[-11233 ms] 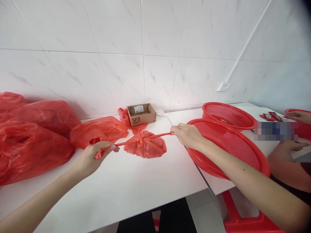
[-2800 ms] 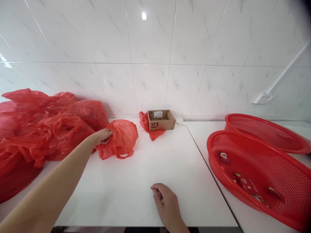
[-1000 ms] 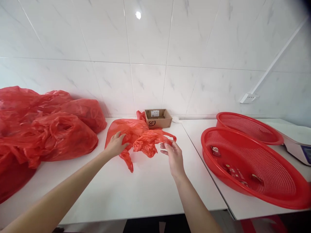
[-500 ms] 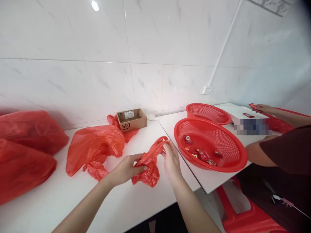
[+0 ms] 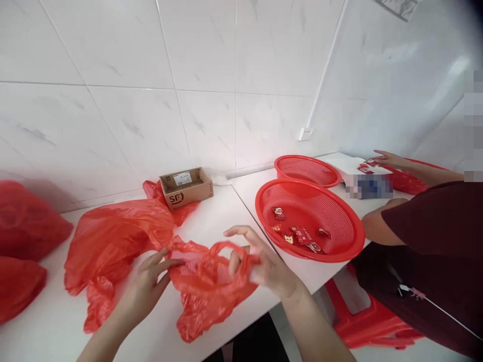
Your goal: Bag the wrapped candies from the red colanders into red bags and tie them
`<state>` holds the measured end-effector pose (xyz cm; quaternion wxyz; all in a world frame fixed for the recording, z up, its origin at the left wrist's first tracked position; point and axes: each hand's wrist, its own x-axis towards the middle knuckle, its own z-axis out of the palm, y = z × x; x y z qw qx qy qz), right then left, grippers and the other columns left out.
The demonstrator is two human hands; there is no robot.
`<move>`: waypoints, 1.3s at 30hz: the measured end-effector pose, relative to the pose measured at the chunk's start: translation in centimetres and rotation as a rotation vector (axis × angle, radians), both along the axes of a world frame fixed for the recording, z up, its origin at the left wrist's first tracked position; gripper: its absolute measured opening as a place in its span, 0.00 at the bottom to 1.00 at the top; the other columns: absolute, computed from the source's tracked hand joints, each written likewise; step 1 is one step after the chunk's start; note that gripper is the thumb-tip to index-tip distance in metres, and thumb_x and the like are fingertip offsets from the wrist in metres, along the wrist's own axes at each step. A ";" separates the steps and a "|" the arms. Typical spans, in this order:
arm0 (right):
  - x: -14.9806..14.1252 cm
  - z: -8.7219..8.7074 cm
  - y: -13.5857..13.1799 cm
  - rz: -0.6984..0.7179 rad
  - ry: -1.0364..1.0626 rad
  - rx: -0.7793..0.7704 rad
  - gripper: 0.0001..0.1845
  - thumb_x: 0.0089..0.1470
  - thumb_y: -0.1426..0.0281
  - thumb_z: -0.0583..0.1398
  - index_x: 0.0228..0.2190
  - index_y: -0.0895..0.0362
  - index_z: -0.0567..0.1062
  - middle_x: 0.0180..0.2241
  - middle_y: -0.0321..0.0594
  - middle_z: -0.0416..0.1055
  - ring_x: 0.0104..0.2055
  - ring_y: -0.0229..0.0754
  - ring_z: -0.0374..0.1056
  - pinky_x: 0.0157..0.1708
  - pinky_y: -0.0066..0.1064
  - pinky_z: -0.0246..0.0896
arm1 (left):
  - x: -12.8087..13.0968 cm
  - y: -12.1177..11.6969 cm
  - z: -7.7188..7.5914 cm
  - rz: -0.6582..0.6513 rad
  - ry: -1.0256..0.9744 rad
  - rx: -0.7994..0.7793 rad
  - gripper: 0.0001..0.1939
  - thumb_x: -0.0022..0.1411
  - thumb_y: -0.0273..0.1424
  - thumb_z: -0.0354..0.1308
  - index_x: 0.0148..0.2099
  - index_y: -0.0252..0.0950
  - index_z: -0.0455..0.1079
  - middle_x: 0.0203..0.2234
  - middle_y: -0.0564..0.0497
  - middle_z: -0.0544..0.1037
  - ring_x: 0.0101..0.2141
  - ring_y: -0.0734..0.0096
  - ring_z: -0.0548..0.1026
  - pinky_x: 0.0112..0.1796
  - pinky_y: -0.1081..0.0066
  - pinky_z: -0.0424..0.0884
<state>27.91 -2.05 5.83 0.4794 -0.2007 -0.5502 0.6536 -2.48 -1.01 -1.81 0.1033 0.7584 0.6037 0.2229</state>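
Note:
A crumpled red plastic bag (image 5: 211, 294) is stretched between my two hands, just over the front of the white table. My left hand (image 5: 147, 284) pinches its left edge between thumb and fingers. A loop handle of the bag runs around the fingers of my right hand (image 5: 273, 269), whose index finger sticks out and which is a little blurred. Just beyond that hand stands a large red mesh basket (image 5: 343, 216) with several small red packets (image 5: 302, 235) lying in its bottom.
Another flat red bag (image 5: 116, 226) lies left of my left hand. Fuller red bags (image 5: 30, 216) sit at the far left. An open cardboard box (image 5: 192, 193) and a second basket (image 5: 328, 173) stand near the wall. At right, a person's hand (image 5: 390, 158) handles red packets.
The bag has gone from bunched to spread wider, and my hands have moved apart. My view has turned slightly right. The co-worker's hand has lowered toward the white surface.

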 end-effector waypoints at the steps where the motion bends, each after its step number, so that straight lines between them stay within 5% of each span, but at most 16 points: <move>1: 0.2 0.0 -0.1 0.120 -0.120 0.051 0.28 0.51 0.74 0.58 0.54 0.50 0.61 0.26 0.29 0.67 0.25 0.35 0.60 0.28 0.27 0.56 | 0.1 0.1 0.1 0.037 0.043 0.036 0.17 0.61 0.37 0.50 0.46 0.44 0.78 0.55 0.44 0.72 0.54 0.51 0.70 0.44 0.60 0.74; 3: 0.9 0.1 -0.2 0.217 -0.349 0.178 0.42 0.46 0.78 0.60 0.61 0.49 0.54 0.32 0.32 0.71 0.31 0.37 0.64 0.35 0.31 0.59 | 0.4 0.1 0.2 0.090 0.105 0.091 0.20 0.63 0.34 0.46 0.49 0.45 0.77 0.59 0.43 0.67 0.57 0.49 0.67 0.47 0.56 0.72; 5: 1.7 0.4 -0.1 0.156 -0.505 0.306 0.47 0.44 0.78 0.62 0.63 0.50 0.51 0.41 0.37 0.73 0.42 0.41 0.66 0.45 0.37 0.59 | 0.9 -0.2 0.1 0.116 0.149 0.169 0.21 0.64 0.32 0.45 0.50 0.45 0.76 0.60 0.41 0.65 0.59 0.47 0.64 0.50 0.51 0.69; 9: 1.5 1.7 -0.3 -0.005 -0.590 0.423 0.35 0.54 0.72 0.58 0.62 0.50 0.57 0.54 0.42 0.68 0.56 0.44 0.62 0.56 0.39 0.53 | 2.8 -1.6 -0.7 0.142 0.293 0.264 0.19 0.62 0.29 0.49 0.48 0.43 0.78 0.62 0.39 0.61 0.62 0.40 0.58 0.54 0.43 0.62; 12: -1.1 2.0 -1.1 -0.065 -0.697 0.557 0.23 0.58 0.74 0.52 0.54 0.52 0.68 0.50 0.42 0.72 0.51 0.42 0.66 0.53 0.36 0.56 | 4.8 -3.0 -0.9 0.176 0.379 0.242 0.18 0.61 0.28 0.51 0.48 0.44 0.78 0.61 0.38 0.62 0.62 0.38 0.57 0.54 0.41 0.59; 15: -3.9 0.3 -1.7 0.067 -1.001 0.733 0.13 0.56 0.72 0.54 0.40 0.54 0.76 0.36 0.39 0.77 0.40 0.43 0.71 0.56 0.41 0.52 | 5.7 -3.8 -0.5 0.184 0.423 0.173 0.15 0.60 0.28 0.52 0.43 0.43 0.80 0.59 0.39 0.67 0.61 0.40 0.60 0.55 0.41 0.57; 19: -4.5 -3.0 -0.9 0.271 -1.559 0.720 0.13 0.49 0.69 0.59 0.38 0.59 0.75 0.30 0.44 0.76 0.35 0.48 0.72 0.59 0.54 0.42 | 2.9 -3.4 0.0 0.246 0.441 0.016 0.14 0.60 0.32 0.52 0.33 0.43 0.81 0.56 0.40 0.70 0.60 0.39 0.60 0.55 0.33 0.51; 22: -2.4 -3.4 0.3 0.197 -1.759 0.686 0.17 0.48 0.75 0.58 0.42 0.61 0.73 0.32 0.48 0.76 0.36 0.50 0.72 0.58 0.60 0.40 | -0.2 -3.5 0.6 0.248 0.386 -0.123 0.13 0.58 0.33 0.53 0.32 0.44 0.80 0.56 0.42 0.70 0.60 0.40 0.62 0.55 0.30 0.45; 25: -0.5 -1.8 0.9 0.024 -1.689 0.740 0.11 0.49 0.77 0.56 0.36 0.58 0.72 0.34 0.46 0.74 0.40 0.50 0.70 0.57 0.57 0.44 | -1.2 -4.5 1.9 0.116 0.267 -0.288 0.14 0.55 0.39 0.59 0.44 0.50 0.79 0.59 0.46 0.69 0.60 0.41 0.61 0.57 0.33 0.46; 27: -0.1 -0.3 0.8 -0.083 -1.528 0.805 0.09 0.50 0.78 0.55 0.34 0.56 0.70 0.36 0.42 0.73 0.42 0.47 0.69 0.58 0.55 0.44 | -0.4 -5.2 3.1 0.087 0.182 -0.321 0.19 0.55 0.47 0.58 0.49 0.53 0.76 0.55 0.49 0.73 0.57 0.43 0.66 0.56 0.40 0.56; 31: -2.1 0.7 0.1 -0.316 -1.200 0.887 0.07 0.56 0.76 0.53 0.35 0.55 0.69 0.38 0.39 0.73 0.39 0.41 0.68 0.57 0.47 0.48 | 2.5 -5.3 4.0 0.277 0.166 0.016 0.19 0.63 0.48 0.50 0.37 0.45 0.79 0.37 0.46 0.77 0.38 0.54 0.74 0.42 0.55 0.69; 34: -4.8 -1.4 -0.2 -0.226 -1.183 0.915 0.10 0.57 0.77 0.52 0.37 0.57 0.71 0.34 0.41 0.75 0.35 0.43 0.68 0.46 0.38 0.59 | 4.7 -4.5 2.7 0.192 0.262 0.239 0.10 0.60 0.39 0.57 0.35 0.44 0.79 0.48 0.42 0.73 0.47 0.48 0.70 0.45 0.52 0.66; 39: -6.6 -6.4 -0.7 -0.035 -1.411 0.933 0.09 0.56 0.76 0.53 0.36 0.60 0.73 0.29 0.44 0.75 0.32 0.46 0.69 0.41 0.38 0.60 | 7.4 -3.7 -0.3 -0.021 0.324 0.197 0.07 0.58 0.28 0.58 0.33 0.43 0.77 0.65 0.48 0.58 0.64 0.40 0.51 0.56 0.41 0.54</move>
